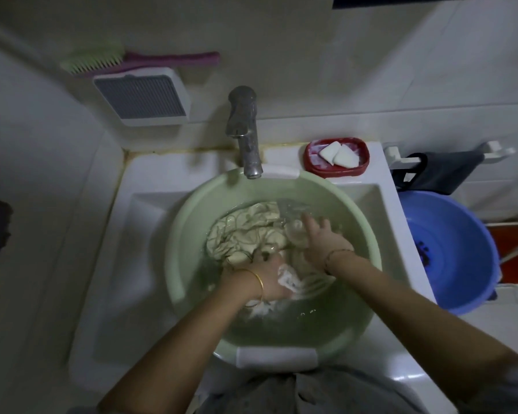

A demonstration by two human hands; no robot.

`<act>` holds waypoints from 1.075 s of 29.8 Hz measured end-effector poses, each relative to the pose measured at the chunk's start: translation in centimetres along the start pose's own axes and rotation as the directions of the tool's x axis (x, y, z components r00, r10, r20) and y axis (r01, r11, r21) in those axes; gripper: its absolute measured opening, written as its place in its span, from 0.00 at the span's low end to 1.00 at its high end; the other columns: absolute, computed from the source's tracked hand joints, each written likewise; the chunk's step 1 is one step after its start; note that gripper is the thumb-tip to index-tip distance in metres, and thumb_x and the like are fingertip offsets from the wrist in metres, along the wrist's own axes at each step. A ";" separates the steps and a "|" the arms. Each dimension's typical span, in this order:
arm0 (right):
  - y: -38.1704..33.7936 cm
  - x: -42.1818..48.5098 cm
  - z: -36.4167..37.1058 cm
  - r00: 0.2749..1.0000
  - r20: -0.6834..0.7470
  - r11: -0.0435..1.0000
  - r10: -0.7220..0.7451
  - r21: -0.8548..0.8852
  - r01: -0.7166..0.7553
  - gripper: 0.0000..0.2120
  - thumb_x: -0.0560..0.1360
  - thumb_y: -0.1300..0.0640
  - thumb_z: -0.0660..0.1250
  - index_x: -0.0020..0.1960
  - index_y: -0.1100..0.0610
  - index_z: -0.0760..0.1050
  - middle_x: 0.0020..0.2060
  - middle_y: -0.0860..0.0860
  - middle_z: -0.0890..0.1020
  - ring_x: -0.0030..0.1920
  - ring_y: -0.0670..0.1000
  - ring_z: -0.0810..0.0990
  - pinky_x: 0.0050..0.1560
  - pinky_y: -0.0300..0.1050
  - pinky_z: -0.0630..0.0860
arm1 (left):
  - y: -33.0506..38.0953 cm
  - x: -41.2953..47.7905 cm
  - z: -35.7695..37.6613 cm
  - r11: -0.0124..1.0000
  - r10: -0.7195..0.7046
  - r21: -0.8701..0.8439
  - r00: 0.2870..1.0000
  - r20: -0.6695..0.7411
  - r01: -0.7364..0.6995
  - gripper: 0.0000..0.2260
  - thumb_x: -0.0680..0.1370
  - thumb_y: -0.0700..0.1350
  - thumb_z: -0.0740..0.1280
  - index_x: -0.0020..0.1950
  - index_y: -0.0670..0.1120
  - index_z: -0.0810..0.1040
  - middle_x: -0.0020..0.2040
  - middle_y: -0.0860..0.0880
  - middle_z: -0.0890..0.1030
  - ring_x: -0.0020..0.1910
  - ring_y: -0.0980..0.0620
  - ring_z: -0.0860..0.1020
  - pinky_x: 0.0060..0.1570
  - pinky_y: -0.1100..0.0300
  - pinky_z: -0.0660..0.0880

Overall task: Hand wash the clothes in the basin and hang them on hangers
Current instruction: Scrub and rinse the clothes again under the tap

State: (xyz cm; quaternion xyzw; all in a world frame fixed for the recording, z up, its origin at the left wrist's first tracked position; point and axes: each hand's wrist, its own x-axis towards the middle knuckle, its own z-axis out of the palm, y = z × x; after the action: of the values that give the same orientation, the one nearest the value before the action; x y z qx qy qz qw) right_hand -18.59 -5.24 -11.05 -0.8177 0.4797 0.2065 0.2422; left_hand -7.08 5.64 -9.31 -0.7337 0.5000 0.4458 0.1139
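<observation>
The fingers of the left hand (263, 279) are curled and grip a soapy fold of the cream patterned cloth (248, 234) under the water. The fingers of the right hand (320, 240) lie stretched and press flat on the same cloth. The cloth lies soaked in the middle of the green basin (186, 234), which sits in the white sink (126, 249) below the tap (245, 130). A red soap dish (335, 158) stands at the far right corner of the sink. A blue basin (449, 249) stands beside the sink's right edge.
</observation>
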 end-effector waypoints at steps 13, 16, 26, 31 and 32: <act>-2.2 0.4 4.0 0.985 0.006 0.975 0.171 0.141 -0.171 0.29 0.80 0.66 0.52 0.78 0.58 0.45 0.75 0.62 0.54 0.71 0.59 0.65 0.66 0.52 0.68 | 1.5 1.9 0.4 0.677 -0.200 -0.734 0.974 -0.110 0.056 0.09 0.78 0.40 0.62 0.57 0.43 0.76 0.47 0.42 0.79 0.40 0.47 0.79 0.40 0.57 0.76; -2.5 -0.5 2.4 0.967 -0.028 0.791 0.255 0.581 -0.192 0.15 0.80 0.57 0.57 0.64 0.62 0.72 0.60 0.60 0.77 0.61 0.58 0.75 0.56 0.45 0.71 | 1.5 0.9 -1.0 -0.164 -0.229 -0.959 0.937 0.265 0.231 0.06 0.75 0.44 0.63 0.43 0.43 0.75 0.35 0.43 0.74 0.33 0.47 0.73 0.37 0.57 0.71; -4.4 -4.8 -0.8 0.938 -0.280 0.672 0.205 0.737 0.073 0.16 0.73 0.49 0.63 0.30 0.55 0.68 0.27 0.50 0.74 0.32 0.53 0.73 0.31 0.43 0.66 | 5.8 0.9 0.0 0.172 -0.409 -0.978 0.894 -0.182 -0.120 0.08 0.83 0.44 0.54 0.55 0.49 0.72 0.40 0.53 0.71 0.41 0.54 0.75 0.44 0.69 0.76; -0.9 -0.6 0.2 0.936 -0.199 0.831 0.289 0.539 -0.141 0.12 0.78 0.51 0.58 0.54 0.58 0.73 0.53 0.58 0.77 0.49 0.60 0.78 0.47 0.49 0.74 | 4.5 0.2 -1.0 0.514 -0.333 -0.853 0.897 -0.291 -0.086 0.14 0.81 0.48 0.56 0.50 0.40 0.77 0.49 0.40 0.80 0.44 0.46 0.76 0.39 0.62 0.70; -0.4 -0.3 0.5 0.960 -0.168 0.909 0.226 0.390 -0.146 0.16 0.78 0.51 0.59 0.63 0.57 0.68 0.60 0.59 0.72 0.53 0.61 0.77 0.50 0.52 0.75 | 4.2 0.4 -1.1 0.628 -0.298 -0.774 0.892 -0.339 -0.085 0.14 0.80 0.47 0.57 0.54 0.39 0.76 0.54 0.38 0.79 0.49 0.43 0.76 0.45 0.59 0.70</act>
State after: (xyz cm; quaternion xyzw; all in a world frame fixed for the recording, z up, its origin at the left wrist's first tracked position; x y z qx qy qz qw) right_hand -18.43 -4.57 -11.20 -0.7241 0.6090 0.0465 0.3204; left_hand -9.98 2.73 -7.80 -0.8202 0.2273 0.4318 -0.2987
